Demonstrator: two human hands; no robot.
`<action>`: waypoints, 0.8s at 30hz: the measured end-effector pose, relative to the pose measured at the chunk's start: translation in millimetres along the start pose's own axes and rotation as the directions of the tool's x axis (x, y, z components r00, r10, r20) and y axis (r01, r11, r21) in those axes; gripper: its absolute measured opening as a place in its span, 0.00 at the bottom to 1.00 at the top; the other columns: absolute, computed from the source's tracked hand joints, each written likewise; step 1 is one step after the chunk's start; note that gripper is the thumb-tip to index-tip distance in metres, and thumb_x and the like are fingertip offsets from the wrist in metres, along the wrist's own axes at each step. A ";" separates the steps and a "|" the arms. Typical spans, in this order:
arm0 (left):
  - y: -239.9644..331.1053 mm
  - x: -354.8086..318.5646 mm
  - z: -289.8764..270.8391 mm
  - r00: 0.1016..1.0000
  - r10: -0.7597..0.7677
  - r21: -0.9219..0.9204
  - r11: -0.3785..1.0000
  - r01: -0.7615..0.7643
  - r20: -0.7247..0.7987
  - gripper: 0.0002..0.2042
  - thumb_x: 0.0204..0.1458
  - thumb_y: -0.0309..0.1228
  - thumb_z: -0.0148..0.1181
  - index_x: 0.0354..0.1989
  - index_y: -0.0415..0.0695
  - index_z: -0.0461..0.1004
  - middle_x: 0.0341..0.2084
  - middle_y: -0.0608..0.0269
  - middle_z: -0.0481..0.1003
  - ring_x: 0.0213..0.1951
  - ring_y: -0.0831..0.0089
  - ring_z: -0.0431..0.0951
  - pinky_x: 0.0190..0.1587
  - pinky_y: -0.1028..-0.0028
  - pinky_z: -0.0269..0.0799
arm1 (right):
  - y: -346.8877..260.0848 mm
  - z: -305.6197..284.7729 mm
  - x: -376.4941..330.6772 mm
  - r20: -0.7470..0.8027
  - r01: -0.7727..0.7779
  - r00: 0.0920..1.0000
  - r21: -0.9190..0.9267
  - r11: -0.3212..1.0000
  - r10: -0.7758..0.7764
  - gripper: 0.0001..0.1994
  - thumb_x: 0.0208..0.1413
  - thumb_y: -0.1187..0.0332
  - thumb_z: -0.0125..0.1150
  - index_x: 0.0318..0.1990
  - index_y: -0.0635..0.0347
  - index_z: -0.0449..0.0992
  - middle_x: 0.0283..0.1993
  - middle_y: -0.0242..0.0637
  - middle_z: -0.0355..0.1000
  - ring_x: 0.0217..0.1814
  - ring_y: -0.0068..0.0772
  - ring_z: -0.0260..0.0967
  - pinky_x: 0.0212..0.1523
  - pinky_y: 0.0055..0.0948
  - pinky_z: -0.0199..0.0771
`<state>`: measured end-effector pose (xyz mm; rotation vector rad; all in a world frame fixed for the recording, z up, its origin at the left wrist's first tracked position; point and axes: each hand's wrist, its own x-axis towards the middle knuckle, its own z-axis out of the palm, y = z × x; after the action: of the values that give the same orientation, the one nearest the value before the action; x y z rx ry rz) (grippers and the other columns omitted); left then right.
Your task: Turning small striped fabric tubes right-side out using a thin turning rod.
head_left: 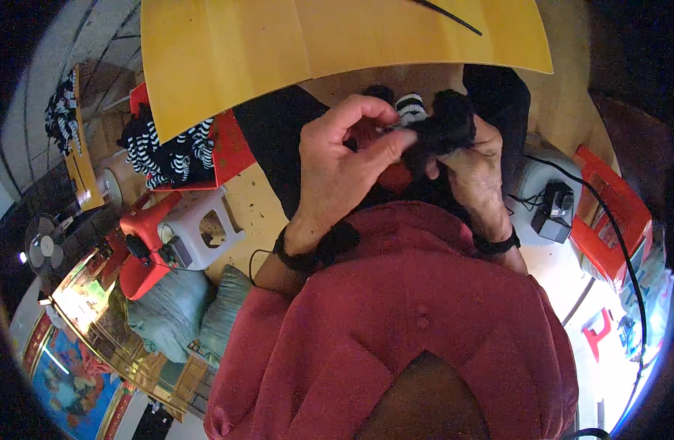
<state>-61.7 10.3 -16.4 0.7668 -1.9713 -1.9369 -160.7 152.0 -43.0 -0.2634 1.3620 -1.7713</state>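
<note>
In front of my lap, below the table edge, I hold a soft black knitted piece (448, 123) with a black-and-white striped part (410, 107). My right hand (474, 169) is closed round its right side, with the thumb and some fingers partly hidden behind the dark fabric. My left hand (344, 150) works at the left side, thumb pressed on the black fabric and index finger bent toward the striped part. Whatever lies between the left fingertips is too dark to see clearly. Both wrists wear black bands.
A yellow table top (307, 44) curves across the front, a thin black rod (450, 16) on it. To the left, a red box (230, 150) holds several striped knitted pieces (172, 150), beside a white stool (201, 231). A black device (554, 213) and red stool (615, 220) stand right.
</note>
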 end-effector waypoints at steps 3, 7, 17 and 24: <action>-1.6 -0.7 0.6 1.000 0.017 0.099 0.995 -0.018 0.003 0.07 0.42 0.21 0.62 0.31 0.39 0.72 0.21 0.69 0.73 0.24 0.87 0.71 0.24 0.84 0.65 | -4.7 6.7 1.1 -0.016 0.132 0.990 -0.192 0.973 -0.137 0.07 0.49 0.81 0.54 0.36 0.63 0.73 0.27 0.31 0.72 0.22 0.17 0.67 0.22 0.16 0.67; -2.7 -4.1 5.6 1.000 0.030 0.083 0.996 -0.030 0.001 0.06 0.43 0.19 0.59 0.30 0.38 0.72 0.21 0.69 0.73 0.23 0.87 0.71 0.23 0.84 0.65 | -7.6 2.4 2.7 0.022 0.081 0.997 -0.209 0.975 -0.078 0.06 0.49 0.82 0.54 0.34 0.63 0.72 0.26 0.30 0.71 0.22 0.16 0.67 0.22 0.16 0.67; 7.6 -8.2 3.4 0.994 0.050 -0.061 0.997 -0.044 0.093 0.06 0.43 0.17 0.57 0.30 0.38 0.70 0.23 0.68 0.72 0.23 0.86 0.71 0.24 0.84 0.66 | -7.7 6.1 0.3 -0.004 0.153 0.986 -0.402 0.903 -0.169 0.05 0.44 0.80 0.58 0.27 0.62 0.69 0.23 0.31 0.68 0.22 0.16 0.65 0.22 0.20 0.65; -16.7 -10.1 9.1 0.966 0.255 0.127 0.958 -0.257 0.035 0.07 0.42 0.16 0.56 0.29 0.40 0.70 0.23 0.69 0.71 0.23 0.86 0.70 0.24 0.85 0.65 | 7.1 4.5 13.6 0.081 0.319 0.928 -0.678 0.662 -0.364 0.08 0.37 0.79 0.56 0.28 0.63 0.67 0.22 0.45 0.66 0.22 0.42 0.66 0.23 0.34 0.67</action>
<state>-55.3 24.0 -31.8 0.4944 -2.1077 -1.6847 -162.6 138.8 -51.8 -0.9333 2.0938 -1.4825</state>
